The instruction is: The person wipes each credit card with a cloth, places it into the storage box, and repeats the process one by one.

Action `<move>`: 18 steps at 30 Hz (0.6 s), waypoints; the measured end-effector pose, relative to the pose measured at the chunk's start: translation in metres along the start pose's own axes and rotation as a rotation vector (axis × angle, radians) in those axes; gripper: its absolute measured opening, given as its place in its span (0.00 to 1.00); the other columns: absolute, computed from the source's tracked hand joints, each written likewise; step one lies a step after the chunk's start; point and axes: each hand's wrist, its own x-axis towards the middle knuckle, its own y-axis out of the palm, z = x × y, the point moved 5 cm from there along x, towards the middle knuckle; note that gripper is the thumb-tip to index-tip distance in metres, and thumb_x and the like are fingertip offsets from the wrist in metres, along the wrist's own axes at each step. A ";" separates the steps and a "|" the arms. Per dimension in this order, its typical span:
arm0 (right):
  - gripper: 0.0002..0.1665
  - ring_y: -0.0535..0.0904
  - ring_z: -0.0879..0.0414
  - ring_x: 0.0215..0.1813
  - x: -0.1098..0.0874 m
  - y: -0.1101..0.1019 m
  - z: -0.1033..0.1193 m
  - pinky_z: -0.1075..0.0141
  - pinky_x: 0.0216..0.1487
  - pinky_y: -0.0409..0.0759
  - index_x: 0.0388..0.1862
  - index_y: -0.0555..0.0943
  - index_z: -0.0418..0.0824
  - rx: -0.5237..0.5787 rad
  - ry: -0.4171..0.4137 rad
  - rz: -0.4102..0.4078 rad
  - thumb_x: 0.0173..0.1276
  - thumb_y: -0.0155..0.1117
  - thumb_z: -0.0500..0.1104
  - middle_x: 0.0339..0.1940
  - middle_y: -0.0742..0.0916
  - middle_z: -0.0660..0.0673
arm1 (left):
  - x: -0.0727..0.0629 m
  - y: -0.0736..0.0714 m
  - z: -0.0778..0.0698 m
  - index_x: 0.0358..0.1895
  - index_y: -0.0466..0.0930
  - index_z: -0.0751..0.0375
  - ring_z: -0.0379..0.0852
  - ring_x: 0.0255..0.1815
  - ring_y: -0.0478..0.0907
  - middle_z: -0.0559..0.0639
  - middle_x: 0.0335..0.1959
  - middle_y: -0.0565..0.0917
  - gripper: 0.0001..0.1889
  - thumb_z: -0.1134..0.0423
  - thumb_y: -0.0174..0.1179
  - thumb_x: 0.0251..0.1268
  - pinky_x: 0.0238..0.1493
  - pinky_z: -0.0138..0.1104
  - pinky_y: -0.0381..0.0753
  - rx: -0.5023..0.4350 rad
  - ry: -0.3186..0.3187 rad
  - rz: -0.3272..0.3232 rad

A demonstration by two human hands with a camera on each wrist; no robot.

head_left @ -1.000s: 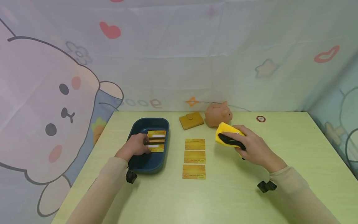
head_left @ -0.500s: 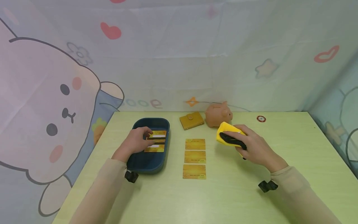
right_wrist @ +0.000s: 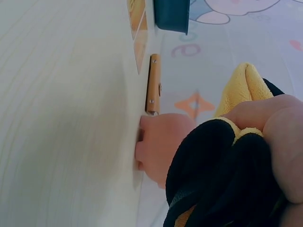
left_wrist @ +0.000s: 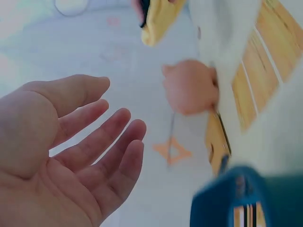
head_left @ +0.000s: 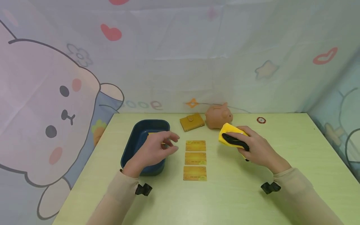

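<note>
My left hand hovers over the right side of a dark blue tray, its fingers loosely spread and nothing between them. Inside the tray lie yellow cards with black stripes, mostly hidden by that hand in the head view. My right hand grips a bunched yellow cloth with black edging, held up over the right part of the table. Between the hands, three yellow-gold cards lie in a column: a far card, a middle card and a near card.
Behind the cards sit a mustard card wallet with a snap strap and a pink piggy bank. A red and white chip lies toward the back right of the pale table. A printed curtain hangs along the back edge.
My left hand has lifted from the striped cards in the tray and moved right, toward the column of cards. The right hand with the cloth has barely moved.
</note>
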 end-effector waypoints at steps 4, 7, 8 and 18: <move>0.47 0.81 0.42 0.57 -0.001 -0.001 -0.001 0.45 0.45 0.89 0.72 0.78 0.53 -0.001 0.012 0.006 0.53 0.81 0.28 0.67 0.78 0.38 | -0.001 0.013 -0.017 0.57 0.85 0.57 0.42 0.46 0.86 0.47 0.51 0.88 0.14 0.63 0.70 0.71 0.46 0.36 0.88 -0.026 0.037 0.030; 0.47 0.81 0.42 0.57 -0.002 0.000 -0.001 0.45 0.45 0.88 0.72 0.79 0.54 0.002 0.019 0.012 0.54 0.81 0.28 0.67 0.78 0.38 | -0.003 0.025 -0.027 0.57 0.85 0.57 0.43 0.47 0.86 0.47 0.52 0.88 0.14 0.63 0.69 0.71 0.47 0.38 0.89 -0.056 0.059 0.072; 0.47 0.81 0.42 0.57 -0.002 0.000 -0.001 0.45 0.45 0.88 0.72 0.79 0.54 0.002 0.020 0.014 0.54 0.81 0.28 0.67 0.78 0.38 | -0.003 0.028 -0.030 0.57 0.85 0.57 0.44 0.47 0.86 0.48 0.53 0.88 0.14 0.63 0.69 0.71 0.47 0.39 0.89 -0.066 0.070 0.087; 0.46 0.81 0.40 0.57 -0.003 0.002 0.001 0.44 0.44 0.89 0.72 0.78 0.53 0.002 0.032 0.038 0.55 0.80 0.28 0.67 0.77 0.37 | -0.004 0.070 -0.027 0.58 0.85 0.57 0.52 0.50 0.85 0.49 0.54 0.88 0.15 0.63 0.69 0.71 0.51 0.39 0.87 -0.068 0.063 0.205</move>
